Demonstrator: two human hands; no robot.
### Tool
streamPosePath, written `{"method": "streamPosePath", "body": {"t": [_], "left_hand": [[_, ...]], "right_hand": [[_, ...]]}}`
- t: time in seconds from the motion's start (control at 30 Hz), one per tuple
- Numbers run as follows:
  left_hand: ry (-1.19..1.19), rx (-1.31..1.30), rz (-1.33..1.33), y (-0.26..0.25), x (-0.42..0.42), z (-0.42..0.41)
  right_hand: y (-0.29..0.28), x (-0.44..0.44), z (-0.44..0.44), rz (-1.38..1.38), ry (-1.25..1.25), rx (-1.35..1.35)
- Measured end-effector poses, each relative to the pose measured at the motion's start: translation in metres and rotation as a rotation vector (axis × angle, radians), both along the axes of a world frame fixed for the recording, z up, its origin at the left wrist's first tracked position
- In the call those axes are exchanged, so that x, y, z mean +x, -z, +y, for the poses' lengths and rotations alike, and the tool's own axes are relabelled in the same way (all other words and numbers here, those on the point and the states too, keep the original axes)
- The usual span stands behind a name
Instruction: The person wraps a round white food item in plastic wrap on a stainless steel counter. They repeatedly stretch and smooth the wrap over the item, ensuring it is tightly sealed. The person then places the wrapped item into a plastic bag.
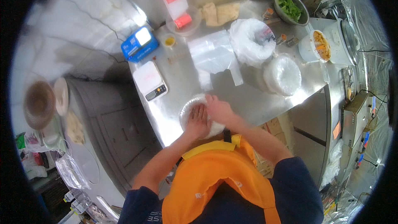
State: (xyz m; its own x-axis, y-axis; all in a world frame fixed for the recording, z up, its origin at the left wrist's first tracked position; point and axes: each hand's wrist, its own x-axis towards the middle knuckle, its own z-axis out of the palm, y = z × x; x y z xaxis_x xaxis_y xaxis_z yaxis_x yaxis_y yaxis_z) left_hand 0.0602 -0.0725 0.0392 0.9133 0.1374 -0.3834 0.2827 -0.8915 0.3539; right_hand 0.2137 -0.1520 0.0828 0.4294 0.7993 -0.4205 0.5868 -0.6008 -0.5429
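A round container wrapped in clear plastic [190, 109] is at the near edge of the steel table, right in front of my body. My left hand [198, 121] lies on its top with the fingers stretched out over the plastic. At the container's far right rim, my right hand [220, 110] has its fingers curled and pinched together on the plastic. What is inside the container cannot be seen. Beyond my hands a flat clear plastic carrier bag [213, 49] is spread on the table. A second plastic-covered round container [283, 74] stands to the right.
A digital kitchen scale [150, 79] and a blue box-shaped device [140, 44] are at the left. Behind lie a bundle of plastic bags [252, 42] and a folded cloth [219, 13]. Farther right are a metal bowl of leafy greens [291, 8] and a white tub [306, 48].
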Motion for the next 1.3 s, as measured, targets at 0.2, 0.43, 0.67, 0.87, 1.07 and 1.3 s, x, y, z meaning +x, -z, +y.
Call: {"method": "streamPosePath", "body": {"t": [0.2, 0.43, 0.67, 0.87, 1.07, 1.3], "left_hand": [[0.013, 0.021, -0.004, -0.008, 0.006, 0.005], [-0.104, -0.306, -0.125, -0.108, 0.042, 0.031], [-0.445, -0.725, -0.186, -0.089, 0.146, 0.069], [-0.985, -1.218, -0.324, -0.032, 0.201, 0.074], [-1.138, -1.128, -0.166, 0.008, 0.184, 0.099], [-0.605, -0.034, -0.843, -0.028, 0.180, 0.094]], "right_hand": [[0.069, 0.164, 0.050, -0.320, 0.228, 0.368], [0.079, 0.214, 0.073, -0.101, -0.148, 0.059], [0.004, 0.191, 0.049, 0.309, 0.291, 0.353], [-0.009, 0.170, 0.020, 0.292, 0.425, 0.426], [0.008, 0.193, -0.019, 0.220, 1.044, 0.723], [-0.062, 0.184, -0.056, 0.516, 0.921, 0.812]]}}
